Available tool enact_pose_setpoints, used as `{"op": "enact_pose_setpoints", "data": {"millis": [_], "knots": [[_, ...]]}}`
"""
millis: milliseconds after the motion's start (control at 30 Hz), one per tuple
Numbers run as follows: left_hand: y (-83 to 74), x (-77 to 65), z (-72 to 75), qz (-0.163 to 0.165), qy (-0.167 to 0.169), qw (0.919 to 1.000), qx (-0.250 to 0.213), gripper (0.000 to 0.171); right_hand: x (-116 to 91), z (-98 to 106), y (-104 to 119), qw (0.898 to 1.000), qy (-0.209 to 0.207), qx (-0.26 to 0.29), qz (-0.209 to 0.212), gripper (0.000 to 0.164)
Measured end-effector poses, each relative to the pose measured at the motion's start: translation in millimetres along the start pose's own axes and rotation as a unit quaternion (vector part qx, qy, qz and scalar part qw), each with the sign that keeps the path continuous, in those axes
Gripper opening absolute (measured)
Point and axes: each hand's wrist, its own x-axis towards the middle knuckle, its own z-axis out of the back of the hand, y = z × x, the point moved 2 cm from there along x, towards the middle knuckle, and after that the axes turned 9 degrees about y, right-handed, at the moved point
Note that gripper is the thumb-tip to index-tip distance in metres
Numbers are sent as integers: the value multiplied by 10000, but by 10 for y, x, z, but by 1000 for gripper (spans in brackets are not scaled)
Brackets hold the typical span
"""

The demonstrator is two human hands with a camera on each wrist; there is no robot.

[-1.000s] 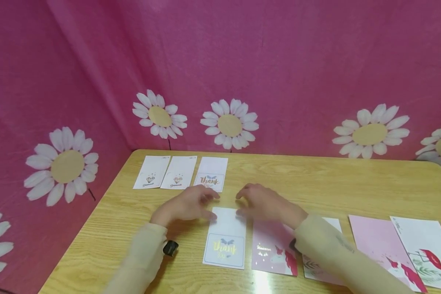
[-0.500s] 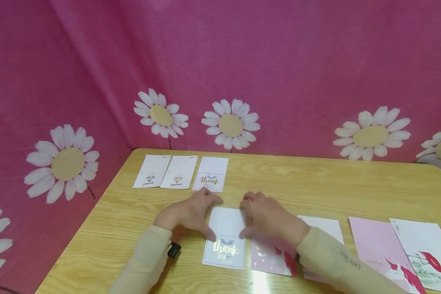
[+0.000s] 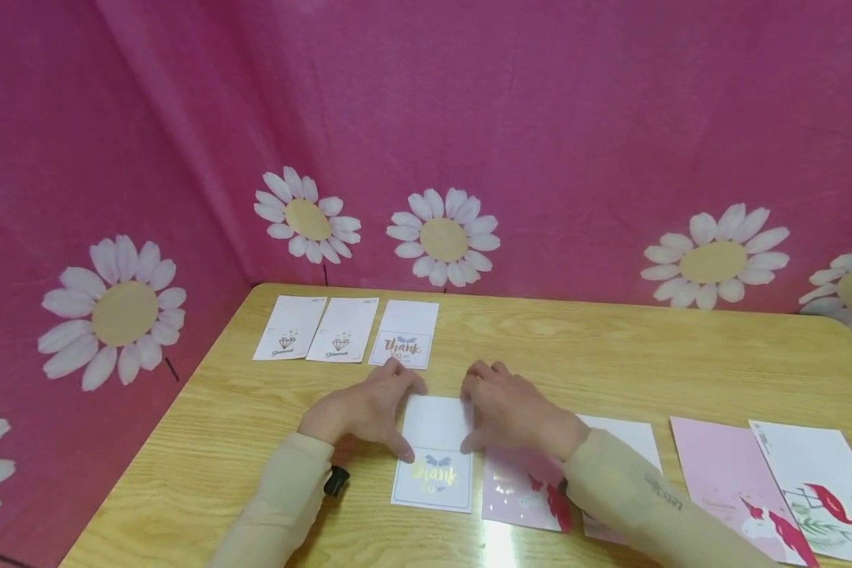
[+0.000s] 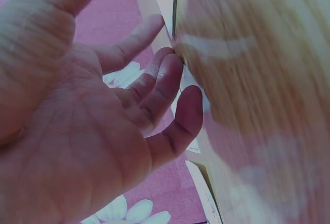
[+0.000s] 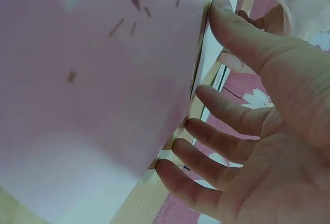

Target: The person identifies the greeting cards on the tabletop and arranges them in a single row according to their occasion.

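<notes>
A white card with gold "thank you" lettering (image 3: 435,481) lies flat on the table (image 3: 582,347) in front of me. My left hand (image 3: 362,410) is at its left side, the thumb at the card's edge and the fingers by the far corner. At its right side, my right hand (image 3: 514,410) has thumb and fingertips along the other edge. Both wrist views show relaxed, spread fingers, the tips at table level. A pink unicorn card (image 3: 521,497) lies partly under the right hand and fills much of the right wrist view (image 5: 103,95).
Along the far left edge lie two white diamond cards (image 3: 289,327) (image 3: 342,330) and another thank-you card (image 3: 405,331). To the right are a white card (image 3: 625,438) partly beneath my forearm, a second pink unicorn card (image 3: 727,465) and a flamingo card (image 3: 809,457). A pink daisy curtain (image 3: 539,142) hangs behind.
Both hands have come down to the sides of the near thank-you card, their thumbs now at its edges. The card has shifted slightly away from me over the last half second.
</notes>
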Motion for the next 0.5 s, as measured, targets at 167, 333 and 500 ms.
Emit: {"op": "enact_pose_setpoints", "data": {"millis": [167, 333, 500], "knots": [[-17, 21, 9, 203, 102, 9997, 87, 81, 10, 1, 15, 10000, 61, 25, -74, 56], [-42, 41, 21, 292, 214, 9993, 103, 79, 23, 0, 15, 9997, 89, 37, -206, 58], [-36, 66, 28, 251, 224, 9994, -1, 74, 18, -4, -2, 9998, 79, 65, -198, 57]]}}
